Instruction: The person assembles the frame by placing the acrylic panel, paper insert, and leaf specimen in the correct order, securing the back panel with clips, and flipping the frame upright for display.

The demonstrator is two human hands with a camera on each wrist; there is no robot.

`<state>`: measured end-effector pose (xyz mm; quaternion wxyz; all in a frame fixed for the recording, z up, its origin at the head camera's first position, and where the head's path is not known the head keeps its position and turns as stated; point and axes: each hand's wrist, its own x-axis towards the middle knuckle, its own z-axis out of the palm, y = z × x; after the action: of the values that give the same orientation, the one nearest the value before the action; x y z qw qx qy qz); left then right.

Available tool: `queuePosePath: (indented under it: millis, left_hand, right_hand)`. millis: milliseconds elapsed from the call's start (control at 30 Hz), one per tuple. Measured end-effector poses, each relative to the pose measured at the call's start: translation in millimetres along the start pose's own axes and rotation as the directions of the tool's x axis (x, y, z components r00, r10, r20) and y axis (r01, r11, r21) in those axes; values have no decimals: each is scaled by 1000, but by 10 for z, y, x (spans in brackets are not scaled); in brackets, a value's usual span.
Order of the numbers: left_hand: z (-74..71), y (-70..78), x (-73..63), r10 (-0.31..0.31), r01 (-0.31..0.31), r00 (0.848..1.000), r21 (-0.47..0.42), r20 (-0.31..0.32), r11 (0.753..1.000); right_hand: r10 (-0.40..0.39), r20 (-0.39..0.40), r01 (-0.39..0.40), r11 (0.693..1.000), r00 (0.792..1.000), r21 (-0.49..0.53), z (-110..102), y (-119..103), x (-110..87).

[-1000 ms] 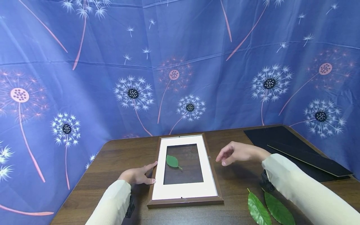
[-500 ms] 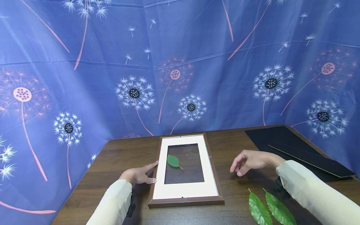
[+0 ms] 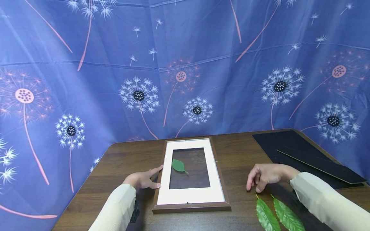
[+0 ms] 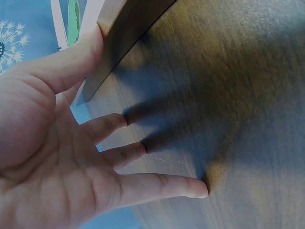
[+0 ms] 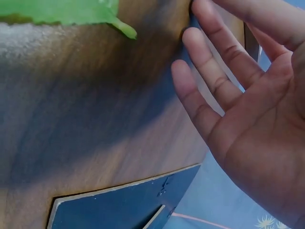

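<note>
A brown picture frame (image 3: pixel 191 207) with a white mat (image 3: pixel 190 195) lies flat on the wooden table. Inside the mat's opening, toward its left side, is one small green leaf (image 3: pixel 178 165). My left hand (image 3: pixel 142 179) rests at the frame's left edge, thumb and index finger touching it; in the left wrist view the other fingers (image 4: pixel 162 186) spread onto the tabletop. To the right, my right hand (image 3: pixel 268 175) hovers over the table with relaxed, slightly bent fingers and nothing in them. Just below its fingertips lie two larger green leaves, a left one (image 3: pixel 267 215) and a right one (image 3: pixel 287 214).
At the table's back right corner lies a black board (image 3: pixel 274 141), with a second black panel (image 3: pixel 321 165) tilted on top of it. A blue curtain (image 3: pixel 185 64) printed with dandelions hangs behind the table (image 3: pixel 121 160).
My right hand has moved away from the frame, rightward and toward me, to above the two loose leaves. The left hand has stayed at the frame's left edge.
</note>
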<state>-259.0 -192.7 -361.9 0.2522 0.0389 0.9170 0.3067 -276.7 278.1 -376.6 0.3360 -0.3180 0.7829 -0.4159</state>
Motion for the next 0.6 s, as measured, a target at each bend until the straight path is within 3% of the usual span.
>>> queuePosePath:
  millis: [300,600]
  left_hand:
    - [-2,-1,-3,3,-3,1000,4,2,1000]
    - [8,-1,-7,5,-5,1000,-21,0,1000]
  right_hand:
    - [80,-85,-91,987,993,-133,100,-68,-13]
    - [62,-102,-83,972,993,-218,163,-42,-42]
